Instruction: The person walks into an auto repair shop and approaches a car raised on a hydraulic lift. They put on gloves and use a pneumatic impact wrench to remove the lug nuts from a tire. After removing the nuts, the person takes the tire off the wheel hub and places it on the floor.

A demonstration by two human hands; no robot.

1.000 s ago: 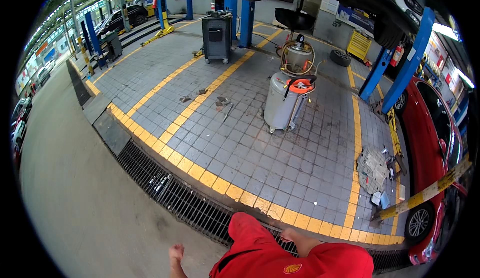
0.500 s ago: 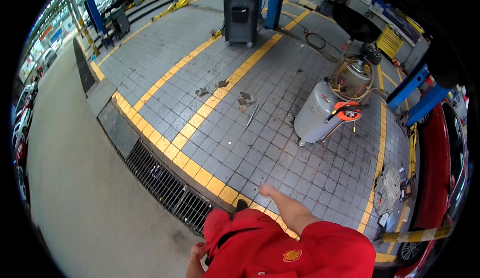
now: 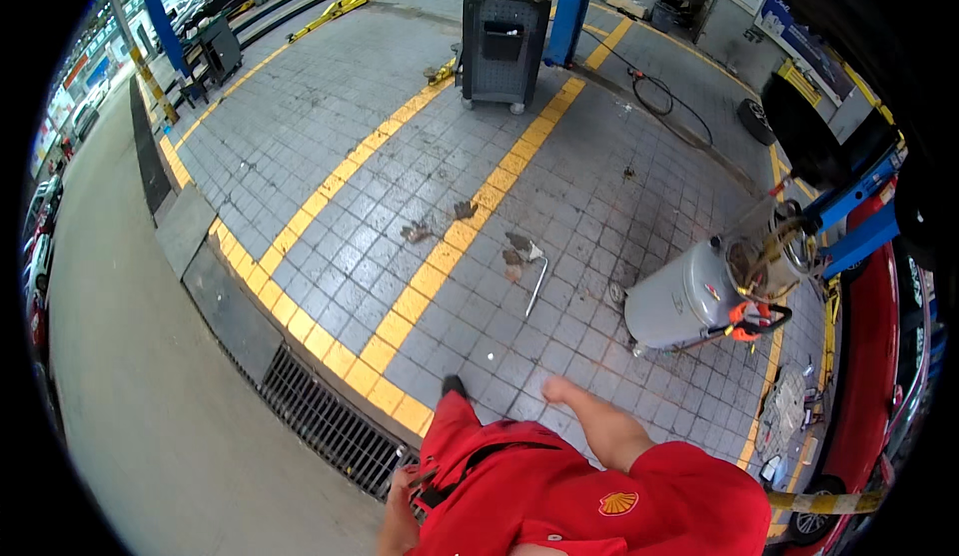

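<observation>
My right hand (image 3: pixel 555 390) swings over the grey tiled floor (image 3: pixel 609 206), its fingers curled, with nothing visible in them. My left hand (image 3: pixel 404 481) is at my left hip, closed around a dark item I cannot make out. On the tiles ahead lie soiled work gloves (image 3: pixel 416 232) and a thin, bent metal tool (image 3: pixel 536 286). To the right stands a grey wheeled drum (image 3: pixel 667 301) with hoses and an orange coiled part (image 3: pixel 747 324). A dark foot of mine shows on the floor beside the yellow edge line.
A dark tool cart (image 3: pixel 499 61), blue lift posts (image 3: pixel 567 21), a hose (image 3: pixel 654 101) and a loose wheel (image 3: pixel 754 121) stand or lie farther back. A red car (image 3: pixel 864 366) is at the right. A drain grate (image 3: pixel 320 421) and lane (image 3: pixel 120 326) run along the left.
I have moved forward onto the yellow-edged tiles; the gloves and tool now appear nearer and the drum sits farther right. My right arm swung forward, and my left hand moved up to my hip.
</observation>
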